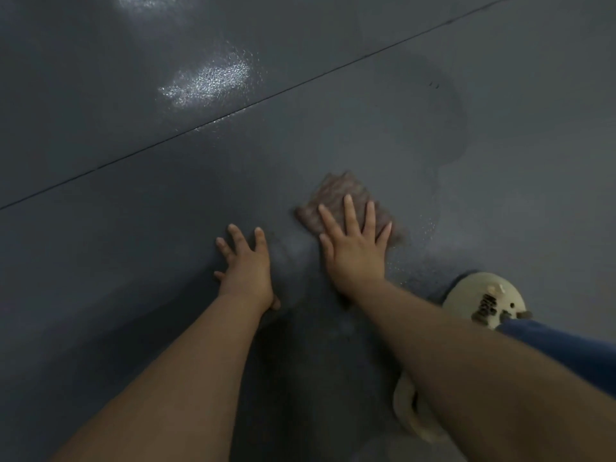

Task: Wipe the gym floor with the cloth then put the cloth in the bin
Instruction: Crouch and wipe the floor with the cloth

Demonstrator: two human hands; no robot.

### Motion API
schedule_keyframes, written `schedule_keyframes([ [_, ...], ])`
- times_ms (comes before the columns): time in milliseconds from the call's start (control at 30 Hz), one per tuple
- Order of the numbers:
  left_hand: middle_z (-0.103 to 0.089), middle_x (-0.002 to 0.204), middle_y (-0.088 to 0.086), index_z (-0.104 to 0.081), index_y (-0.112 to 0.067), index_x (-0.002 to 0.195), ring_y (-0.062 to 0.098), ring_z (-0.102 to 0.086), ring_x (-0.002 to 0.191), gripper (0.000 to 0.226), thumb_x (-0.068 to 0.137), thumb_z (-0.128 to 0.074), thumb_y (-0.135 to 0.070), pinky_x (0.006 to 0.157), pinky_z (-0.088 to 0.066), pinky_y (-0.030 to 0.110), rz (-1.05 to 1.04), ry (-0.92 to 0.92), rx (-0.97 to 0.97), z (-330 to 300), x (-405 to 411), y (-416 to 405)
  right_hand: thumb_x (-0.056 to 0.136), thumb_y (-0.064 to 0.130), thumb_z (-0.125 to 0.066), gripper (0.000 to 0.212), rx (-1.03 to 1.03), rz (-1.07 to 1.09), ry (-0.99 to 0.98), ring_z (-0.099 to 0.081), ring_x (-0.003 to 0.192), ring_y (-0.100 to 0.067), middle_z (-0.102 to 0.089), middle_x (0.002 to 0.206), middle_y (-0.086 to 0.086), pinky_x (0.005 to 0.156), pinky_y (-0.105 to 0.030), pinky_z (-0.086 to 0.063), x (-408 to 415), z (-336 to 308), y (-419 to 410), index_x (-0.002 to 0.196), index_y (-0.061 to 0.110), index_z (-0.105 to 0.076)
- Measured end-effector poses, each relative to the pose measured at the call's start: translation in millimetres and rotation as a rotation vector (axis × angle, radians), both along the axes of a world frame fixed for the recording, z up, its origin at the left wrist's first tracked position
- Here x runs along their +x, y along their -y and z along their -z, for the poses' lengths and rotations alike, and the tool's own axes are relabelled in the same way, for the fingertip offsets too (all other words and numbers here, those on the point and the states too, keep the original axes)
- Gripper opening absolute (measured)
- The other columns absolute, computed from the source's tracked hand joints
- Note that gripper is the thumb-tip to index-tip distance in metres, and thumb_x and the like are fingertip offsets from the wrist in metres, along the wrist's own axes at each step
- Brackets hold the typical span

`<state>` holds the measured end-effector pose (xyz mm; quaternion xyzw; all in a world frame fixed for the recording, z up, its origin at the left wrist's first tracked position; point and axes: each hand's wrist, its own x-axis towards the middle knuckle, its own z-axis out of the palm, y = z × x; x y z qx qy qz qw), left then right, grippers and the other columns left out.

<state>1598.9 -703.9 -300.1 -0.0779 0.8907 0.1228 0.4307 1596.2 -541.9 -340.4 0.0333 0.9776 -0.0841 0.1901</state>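
Head view: right hand [355,251] flat with fingers spread, pressing a brownish, blurred rag-like cloth [336,198] onto the dark grey glossy gym floor [133,145]; nothing pinched, the palm is doing the work, likely so the cloth covers more floor per stroke. Left hand [246,268] flat on bare floor just beside it, fingers splayed, holding nothing, probably propping body weight. A damp patch [430,105] lies beyond the cloth, likely what is being wiped. Cream clog-style shoe [483,300] beside the right forearm. Bin not in sight. Wiping step is underway; disposal not yet done.
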Motion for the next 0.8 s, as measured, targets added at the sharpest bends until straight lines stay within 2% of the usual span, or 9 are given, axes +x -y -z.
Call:
schedule_keyframes([
  [167, 0.036, 0.149, 0.016, 0.015, -0.019, 0.150, 0.040, 0.022, 0.140, 0.128, 0.069, -0.084, -0.020, 0.110, -0.019, 0.059, 0.002, -0.005, 0.009, 0, 1, 3, 0.100, 0.051, -0.017, 0.049, 0.020, 0.111, 0.050, 0.018, 0.144, -0.032, 0.014, 0.159, 0.006, 0.111, -0.062, 0.009, -71, 0, -41, 0.146, 0.050, 0.000],
  [333, 0.036, 0.149, 0.015, 0.015, -0.020, 0.150, 0.039, 0.023, 0.140, 0.127, 0.070, -0.083, -0.020, 0.110, -0.018, 0.059, 0.001, -0.017, 0.019, -3, 3, 3, 0.099, 0.051, -0.016, 0.050, 0.007, 0.243, 0.033, 0.018, 0.144, -0.031, 0.014, 0.159, 0.006, 0.111, -0.061, 0.009, -72, 2, -57, 0.147, 0.049, 0.000],
  [500, 0.035, 0.149, 0.016, 0.014, -0.019, 0.150, 0.040, 0.022, 0.140, 0.128, 0.068, -0.085, -0.020, 0.109, -0.018, 0.060, -0.010, -0.031, 0.023, -4, 4, 3, 0.100, 0.050, -0.018, 0.051, 0.017, 0.528, -0.012, 0.015, 0.145, -0.031, 0.010, 0.160, 0.004, 0.111, -0.062, 0.008, -39, 6, -62, 0.148, 0.045, -0.005],
  [633, 0.035, 0.150, 0.015, 0.012, -0.019, 0.150, 0.038, 0.024, 0.140, 0.127, 0.068, -0.084, -0.019, 0.110, -0.017, 0.059, -0.026, -0.053, 0.033, -2, 7, 2, 0.100, 0.048, -0.019, 0.052, 0.035, 0.738, -0.057, 0.011, 0.145, -0.035, 0.007, 0.160, 0.000, 0.109, -0.063, 0.006, 6, 8, -29, 0.150, 0.040, -0.006],
  [733, 0.033, 0.151, 0.012, 0.011, -0.020, 0.151, 0.035, 0.025, 0.141, 0.123, 0.071, -0.083, -0.021, 0.113, -0.013, 0.056, -0.020, -0.082, 0.062, 1, 13, 6, 0.100, 0.046, -0.022, 0.054, 0.040, 0.795, 0.008, 0.010, 0.144, -0.037, 0.008, 0.160, -0.003, 0.109, -0.064, 0.004, 43, 8, 15, 0.150, 0.038, -0.005],
  [800, 0.032, 0.152, 0.012, 0.011, -0.020, 0.151, 0.032, 0.024, 0.142, 0.121, 0.073, -0.081, -0.022, 0.116, -0.009, 0.051, -0.003, -0.111, 0.094, 3, 19, 11, 0.097, 0.046, -0.026, 0.053, 0.007, 0.728, -0.024, -0.003, 0.144, -0.042, -0.008, 0.159, -0.009, 0.107, -0.067, -0.002, 69, 9, 53, 0.149, 0.034, -0.022],
])
